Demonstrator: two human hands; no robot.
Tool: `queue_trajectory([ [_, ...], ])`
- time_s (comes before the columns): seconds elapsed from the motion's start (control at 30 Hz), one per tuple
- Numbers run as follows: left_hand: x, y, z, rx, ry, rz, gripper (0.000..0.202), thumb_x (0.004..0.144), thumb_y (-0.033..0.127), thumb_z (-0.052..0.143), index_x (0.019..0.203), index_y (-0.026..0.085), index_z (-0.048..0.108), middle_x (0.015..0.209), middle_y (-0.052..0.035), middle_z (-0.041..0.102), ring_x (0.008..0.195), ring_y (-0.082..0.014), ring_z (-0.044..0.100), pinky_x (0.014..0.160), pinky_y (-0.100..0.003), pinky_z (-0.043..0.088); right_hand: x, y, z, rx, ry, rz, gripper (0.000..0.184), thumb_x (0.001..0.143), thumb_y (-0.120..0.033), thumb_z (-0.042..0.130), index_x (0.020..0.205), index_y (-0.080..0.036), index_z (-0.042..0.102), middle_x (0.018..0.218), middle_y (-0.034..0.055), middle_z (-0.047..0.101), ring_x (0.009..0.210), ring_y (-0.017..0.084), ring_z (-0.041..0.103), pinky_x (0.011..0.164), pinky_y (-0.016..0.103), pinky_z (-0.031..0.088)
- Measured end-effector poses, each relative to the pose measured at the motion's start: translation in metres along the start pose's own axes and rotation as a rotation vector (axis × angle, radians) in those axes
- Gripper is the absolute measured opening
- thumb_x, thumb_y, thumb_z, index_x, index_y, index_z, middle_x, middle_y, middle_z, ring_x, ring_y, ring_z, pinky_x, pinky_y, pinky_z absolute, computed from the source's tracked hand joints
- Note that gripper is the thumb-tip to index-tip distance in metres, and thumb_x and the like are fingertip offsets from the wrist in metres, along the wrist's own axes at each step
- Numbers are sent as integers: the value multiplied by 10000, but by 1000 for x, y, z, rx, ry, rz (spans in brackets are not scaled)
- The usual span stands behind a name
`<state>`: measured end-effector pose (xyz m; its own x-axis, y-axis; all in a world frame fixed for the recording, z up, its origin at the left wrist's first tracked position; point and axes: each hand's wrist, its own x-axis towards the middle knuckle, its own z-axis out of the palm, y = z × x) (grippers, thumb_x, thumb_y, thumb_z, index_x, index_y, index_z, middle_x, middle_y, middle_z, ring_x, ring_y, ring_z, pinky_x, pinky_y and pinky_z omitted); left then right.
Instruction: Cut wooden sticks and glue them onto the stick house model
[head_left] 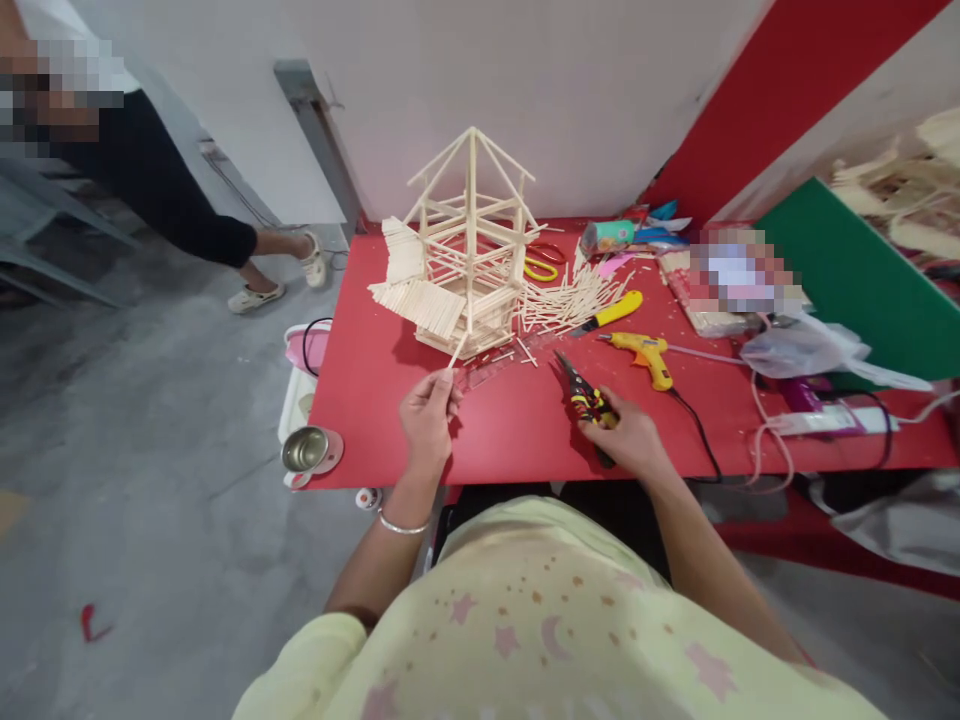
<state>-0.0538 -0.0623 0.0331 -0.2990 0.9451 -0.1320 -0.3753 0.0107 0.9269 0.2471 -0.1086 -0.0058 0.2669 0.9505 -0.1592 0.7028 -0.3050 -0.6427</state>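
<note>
A model house of thin wooden sticks [463,260] stands on the red table [375,400], towards its back left. My left hand [426,420] pinches a thin wooden stick [456,352] that points up at the model's base. My right hand [628,435] is closed on black, red and yellow cutting pliers [581,392], which lie on the table with their jaws pointing at the model. A clear ruler [495,368] lies between my hands and the model.
Loose sticks [566,300], a yellow utility knife [616,312], a yellow glue gun [645,355] with its cord, yellow scissors and plastic bags lie to the right. A steel cup [304,450] stands left of the table. Another person's legs [187,210] are at the far left.
</note>
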Motion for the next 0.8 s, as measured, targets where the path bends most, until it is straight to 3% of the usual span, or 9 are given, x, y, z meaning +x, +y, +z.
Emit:
queue_trajectory([
  [0.13,6,4,-6,0,17,11,279,801,456,791,854,182,790,606,7,628,471,-57,472,441,-178,326,-8,-25,-10,791,-334,55,763,774,-689,413,1293,-177,641,1078,178,706,953,332,663,806,521,539],
  [0.23,6,11,-13,100,-78,61,238,814,397,758,716,180,745,549,12,578,484,-72,462,476,-190,348,-15,-56,-9,1049,-417,-12,675,666,-627,606,1212,-231,638,1036,132,687,940,309,663,835,534,544],
  [0.33,6,25,-19,286,-292,95,240,805,319,730,618,173,699,499,17,523,491,-79,427,498,-205,327,-19,-89,7,1073,-372,-46,551,597,-419,821,1086,-273,615,901,28,657,841,238,657,807,464,562],
  [0.43,6,38,-21,404,-462,69,211,759,269,732,577,173,684,514,7,540,520,-95,439,517,-218,324,-16,-111,25,995,-270,-91,455,695,-437,861,1033,-265,609,908,8,686,810,205,669,780,408,574],
  [0.53,4,40,-19,448,-553,39,203,743,246,726,560,176,673,528,7,549,538,-102,450,534,-222,331,-12,-120,38,852,-177,-227,438,746,-473,856,1042,-247,626,928,11,719,819,192,677,776,370,573],
  [0.63,-2,31,-16,428,-515,28,246,790,298,729,583,178,674,501,22,507,504,-91,412,506,-219,313,-13,-121,43,752,-155,-312,389,787,-446,830,1042,-238,623,868,-9,700,747,159,635,717,328,550],
  [0.8,-16,4,0,265,-222,49,341,852,469,755,678,182,696,556,27,539,501,-78,433,487,-206,349,-20,-125,51,841,-154,-238,419,774,-479,826,1028,-244,589,876,-11,679,751,159,630,724,333,563],
])
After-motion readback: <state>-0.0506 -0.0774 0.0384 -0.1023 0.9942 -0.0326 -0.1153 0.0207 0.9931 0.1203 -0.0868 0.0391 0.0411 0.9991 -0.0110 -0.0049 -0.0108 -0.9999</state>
